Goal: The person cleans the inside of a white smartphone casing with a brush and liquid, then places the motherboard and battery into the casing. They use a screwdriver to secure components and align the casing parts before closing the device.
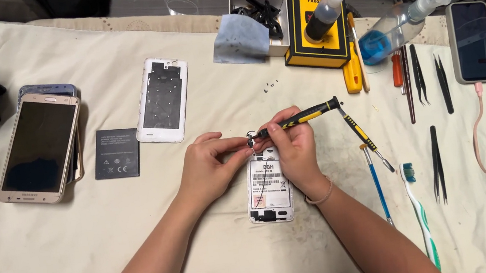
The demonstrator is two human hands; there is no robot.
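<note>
Gripping a black-and-yellow screwdriver (299, 116) in clenched right hand (294, 149) fingers, tip down at the opened white phone (268, 189) lying just below them on the desk, while left hand (208, 168) fingers pinch its top edge, apparently steadying it.

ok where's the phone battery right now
In the head view the black battery lies flat on the cloth at left, between the stacked phones and the white back cover, clear of both hands.

Bright even overhead light, soft shadows, sharp
</note>
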